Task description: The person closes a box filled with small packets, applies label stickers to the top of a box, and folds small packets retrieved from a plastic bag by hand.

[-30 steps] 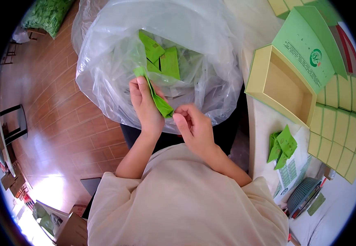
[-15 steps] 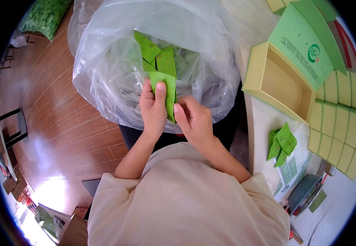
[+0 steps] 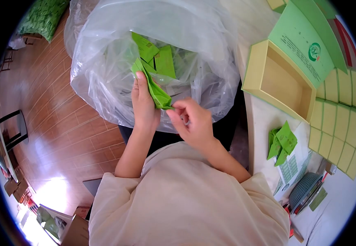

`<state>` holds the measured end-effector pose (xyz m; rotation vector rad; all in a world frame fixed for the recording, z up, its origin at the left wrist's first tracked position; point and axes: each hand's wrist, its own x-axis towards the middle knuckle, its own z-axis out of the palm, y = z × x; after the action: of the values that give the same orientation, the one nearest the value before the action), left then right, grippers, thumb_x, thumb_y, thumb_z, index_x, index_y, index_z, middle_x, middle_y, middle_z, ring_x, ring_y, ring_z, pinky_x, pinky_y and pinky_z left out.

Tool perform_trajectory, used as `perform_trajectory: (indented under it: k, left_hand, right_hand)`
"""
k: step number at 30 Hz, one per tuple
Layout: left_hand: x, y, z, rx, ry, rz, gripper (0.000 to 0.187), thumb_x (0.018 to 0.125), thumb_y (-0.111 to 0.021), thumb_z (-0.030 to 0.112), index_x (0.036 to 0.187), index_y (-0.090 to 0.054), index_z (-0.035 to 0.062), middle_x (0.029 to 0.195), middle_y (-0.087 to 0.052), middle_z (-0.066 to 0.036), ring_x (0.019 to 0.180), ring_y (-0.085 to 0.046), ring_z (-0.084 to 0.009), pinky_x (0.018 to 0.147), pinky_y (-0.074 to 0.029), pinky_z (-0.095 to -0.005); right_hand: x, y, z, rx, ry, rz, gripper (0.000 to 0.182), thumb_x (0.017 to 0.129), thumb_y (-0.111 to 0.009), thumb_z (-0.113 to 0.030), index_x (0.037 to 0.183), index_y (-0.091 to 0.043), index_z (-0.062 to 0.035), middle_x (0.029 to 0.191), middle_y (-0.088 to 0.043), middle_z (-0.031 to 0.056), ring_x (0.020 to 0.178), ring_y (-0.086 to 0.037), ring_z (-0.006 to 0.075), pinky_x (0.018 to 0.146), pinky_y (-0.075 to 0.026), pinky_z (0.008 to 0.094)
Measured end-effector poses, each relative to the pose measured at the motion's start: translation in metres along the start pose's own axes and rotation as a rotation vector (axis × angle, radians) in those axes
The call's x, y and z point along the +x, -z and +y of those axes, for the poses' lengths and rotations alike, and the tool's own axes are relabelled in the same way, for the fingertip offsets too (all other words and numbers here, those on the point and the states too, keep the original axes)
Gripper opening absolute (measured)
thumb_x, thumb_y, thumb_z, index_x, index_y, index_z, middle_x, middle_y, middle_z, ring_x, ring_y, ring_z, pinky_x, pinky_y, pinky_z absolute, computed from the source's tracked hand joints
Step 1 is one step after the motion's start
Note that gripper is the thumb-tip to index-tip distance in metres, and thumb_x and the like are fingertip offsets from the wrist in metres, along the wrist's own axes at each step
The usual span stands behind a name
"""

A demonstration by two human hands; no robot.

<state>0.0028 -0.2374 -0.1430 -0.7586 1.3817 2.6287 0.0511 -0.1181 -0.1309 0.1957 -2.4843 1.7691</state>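
Over the big clear plastic bag point(image 3: 92, 69), my left hand point(image 3: 143, 104) is closed on a small green packet point(image 3: 155, 92), thumb on top. The packet slants from upper left to lower right and looks creased along its length. At its lower end are the thumb and forefinger of my right hand point(image 3: 192, 121), pinching the corner. Inside the bag lie more green packets point(image 3: 164, 61), partly behind the plastic. What is printed on the held packet is too small to read.
To the right, an open box point(image 3: 286, 80) with a green lid stands on the table point(image 3: 260, 135). Nearer are loose green packets point(image 3: 282, 141) on a printed sheet, stacked yellow-green boxes point(image 3: 337, 119) and a grey basket point(image 3: 304, 190). A full green sack point(image 3: 42, 18) is at far left.
The held packet has tilted to the left and turned, now showing a folded side. My left hand has shifted slightly left, and my right hand has moved to the packet's lower corner.
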Motion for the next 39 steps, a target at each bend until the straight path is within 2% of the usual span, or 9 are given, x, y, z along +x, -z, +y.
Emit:
perform_trajectory:
  k: [2, 10, 15, 20, 28, 31, 33, 38, 39]
  left_hand:
    - [0.001, 0.001, -0.002, -0.024, -0.036, -0.002, 0.04, 0.092, -0.05, 0.047, 0.078, -0.043, 0.0111, 0.064, -0.04, 0.002, 0.054, -0.039, -0.0067, 0.048, -0.032, -0.0214]
    - [-0.007, 0.006, -0.013, -0.066, -0.26, -0.072, 0.033, 0.097, -0.043, 0.04, 0.084, -0.041, 0.0095, 0.065, -0.045, 0.001, 0.052, -0.043, -0.0067, 0.044, -0.037, -0.0227]
    - [-0.009, 0.006, -0.017, -0.132, -0.336, -0.118, 0.037, 0.098, -0.04, 0.041, 0.079, -0.036, 0.0092, 0.062, -0.043, -0.001, 0.049, -0.042, -0.0089, 0.042, -0.036, -0.0227]
    - [-0.01, 0.011, -0.026, 0.162, -0.659, -0.179, 0.041, 0.098, -0.034, 0.045, 0.076, -0.034, 0.0112, 0.059, -0.037, -0.001, 0.048, -0.034, -0.0104, 0.044, -0.028, -0.0226]
    - [-0.017, 0.006, -0.014, 0.026, -0.296, -0.11, 0.046, 0.098, -0.033, 0.048, 0.069, -0.033, 0.0126, 0.056, -0.036, 0.0, 0.049, -0.033, -0.0095, 0.045, -0.028, -0.0233]
    - [-0.015, 0.011, -0.014, 0.102, -0.235, -0.113, 0.047, 0.099, -0.033, 0.046, 0.071, -0.042, 0.0099, 0.062, -0.044, -0.001, 0.053, -0.039, -0.0085, 0.048, -0.031, -0.0224]
    - [-0.017, 0.001, -0.027, 0.29, -0.216, 0.099, 0.05, 0.1, -0.033, 0.045, 0.074, -0.051, 0.0061, 0.068, -0.052, 0.0, 0.057, -0.044, -0.0076, 0.05, -0.034, -0.0225]
    - [-0.019, -0.013, -0.034, 0.123, -0.437, -0.448, 0.042, 0.1, -0.035, 0.038, 0.095, -0.054, 0.0004, 0.095, -0.053, -0.01, 0.089, -0.051, -0.018, 0.083, -0.039, -0.032]
    - [-0.018, -0.022, -0.03, 0.138, -0.43, -0.324, 0.038, 0.099, -0.037, 0.035, 0.098, -0.053, 0.0012, 0.091, -0.052, -0.007, 0.085, -0.049, -0.0169, 0.082, -0.038, -0.0312]
  right_hand:
    - [-0.004, -0.01, 0.007, -0.076, 0.181, 0.082, 0.011, 0.081, -0.065, -0.002, 0.084, -0.055, -0.0023, 0.065, -0.054, 0.0064, 0.047, -0.049, 0.012, 0.043, -0.037, 0.0252]
    - [-0.006, -0.008, 0.005, -0.203, 0.346, 0.075, 0.007, 0.082, -0.062, -0.001, 0.083, -0.055, -0.001, 0.065, -0.054, 0.0081, 0.047, -0.05, 0.0176, 0.042, -0.037, 0.0271]
    - [-0.009, -0.001, -0.008, 0.291, -0.318, -0.04, 0.027, 0.088, -0.061, -0.022, 0.077, -0.049, -0.0008, 0.061, -0.053, 0.012, 0.049, -0.051, 0.0275, 0.045, -0.04, 0.0337]
    - [-0.007, 0.002, -0.005, 0.023, -0.264, -0.174, 0.033, 0.093, -0.054, -0.029, 0.075, -0.048, -0.0023, 0.054, -0.049, 0.0141, 0.048, -0.05, 0.0332, 0.045, -0.038, 0.0387]
    - [-0.013, 0.003, 0.006, -0.222, -0.035, -0.044, 0.033, 0.096, -0.047, -0.026, 0.073, -0.051, -0.003, 0.051, -0.048, 0.015, 0.048, -0.052, 0.0364, 0.044, -0.039, 0.0432]
    - [-0.014, 0.015, 0.0, -0.216, -0.176, -0.076, 0.025, 0.093, -0.052, -0.026, 0.084, -0.055, -0.0036, 0.064, -0.055, 0.0151, 0.06, -0.058, 0.0347, 0.05, -0.043, 0.0421]
    - [-0.011, 0.015, -0.011, -0.172, 0.131, 0.063, 0.025, 0.089, -0.056, -0.026, 0.098, -0.054, -0.0033, 0.085, -0.059, 0.0156, 0.077, -0.059, 0.0336, 0.06, -0.046, 0.0412]
    - [-0.036, 0.064, -0.026, -0.247, -0.022, 0.215, 0.02, 0.084, -0.06, -0.009, 0.102, -0.057, 0.0001, 0.089, -0.059, 0.0164, 0.075, -0.059, 0.0333, 0.065, -0.047, 0.0363]
    - [-0.042, 0.086, -0.038, -0.388, 0.001, 0.305, 0.021, 0.08, -0.06, -0.005, 0.1, -0.058, -0.0008, 0.091, -0.061, 0.0157, 0.079, -0.061, 0.0316, 0.065, -0.049, 0.0366]
